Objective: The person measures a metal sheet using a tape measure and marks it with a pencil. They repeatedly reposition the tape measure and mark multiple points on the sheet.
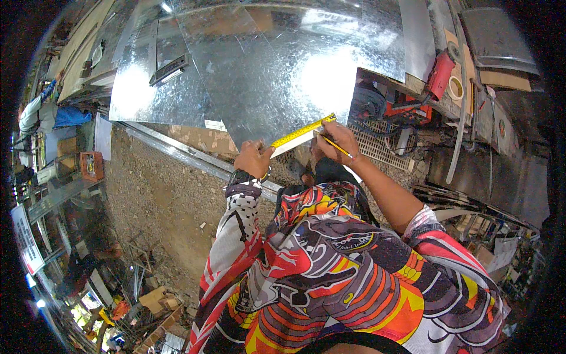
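A yellow tape measure blade (302,132) stretches between my two hands along the near edge of a large shiny metal sheet (247,76). My left hand (253,158) is closed at the blade's left end, and its case does not show. At the other end, my right hand (339,141) pinches near the blade's hooked tip. A yellow pencil (337,147) also sits in the fingers of that hand, pointing down to the right. Just below the blade runs a pale strip (293,143), whose kind I cannot make out.
A dark metal square tool (169,70) lies on the sheet's left part. Metal rails (171,150) run below the sheet. On the right are a red machine (438,74), a tape roll (455,88), coiled cables (368,101) and a grate (377,143). A person's blue-clothed leg (72,116) shows far left.
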Motion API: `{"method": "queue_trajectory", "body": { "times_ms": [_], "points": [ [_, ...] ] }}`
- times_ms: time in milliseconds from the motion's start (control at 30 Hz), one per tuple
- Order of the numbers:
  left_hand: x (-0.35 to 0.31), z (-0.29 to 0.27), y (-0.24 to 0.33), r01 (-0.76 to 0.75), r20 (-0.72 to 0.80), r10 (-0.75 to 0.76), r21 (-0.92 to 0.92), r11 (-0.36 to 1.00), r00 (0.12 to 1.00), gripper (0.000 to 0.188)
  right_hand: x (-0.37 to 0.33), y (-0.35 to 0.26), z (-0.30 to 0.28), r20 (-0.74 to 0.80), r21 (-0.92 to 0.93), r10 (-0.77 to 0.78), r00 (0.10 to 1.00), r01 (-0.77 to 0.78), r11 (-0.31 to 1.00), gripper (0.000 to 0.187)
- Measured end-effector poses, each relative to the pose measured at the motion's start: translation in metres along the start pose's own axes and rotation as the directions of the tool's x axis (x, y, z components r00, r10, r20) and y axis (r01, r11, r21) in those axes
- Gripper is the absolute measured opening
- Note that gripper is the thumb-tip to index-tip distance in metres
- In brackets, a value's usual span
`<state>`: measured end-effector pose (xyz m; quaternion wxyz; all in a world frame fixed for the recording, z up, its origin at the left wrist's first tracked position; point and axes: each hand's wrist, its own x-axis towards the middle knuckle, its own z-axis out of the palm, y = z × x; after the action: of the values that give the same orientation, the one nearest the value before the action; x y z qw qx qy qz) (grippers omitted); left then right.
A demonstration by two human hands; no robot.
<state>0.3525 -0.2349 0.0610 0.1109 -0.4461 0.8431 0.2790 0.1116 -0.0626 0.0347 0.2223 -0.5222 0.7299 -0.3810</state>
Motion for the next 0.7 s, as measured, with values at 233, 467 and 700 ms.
{"method": "queue_trajectory", "body": {
  "times_ms": [233,467,700],
  "points": [
    [-0.0056,0.0036,-0.0012,0.039,-0.08,-0.044,-0.062,0.997,0.996,0.046,0.0035,-0.0069,0.0007,0.005,-0.015,0.046,0.999,-0.046,0.999,0.03],
    [-0.0063,0.0002,0.0007,0.045,-0.091,-0.05,-0.05,0.998,0.995,0.045,0.002,0.0002,0.0043,-0.052,-0.089,-0.08,0.995,0.075,0.993,0.04],
    [-0.0058,-0.0005,-0.001,-0.023,-0.104,0.017,-0.049,0.999,0.994,0.041,0.0029,0.0009,0.0024,-0.09,-0.066,-0.137,0.987,0.131,0.989,0.039]
  ]
}}
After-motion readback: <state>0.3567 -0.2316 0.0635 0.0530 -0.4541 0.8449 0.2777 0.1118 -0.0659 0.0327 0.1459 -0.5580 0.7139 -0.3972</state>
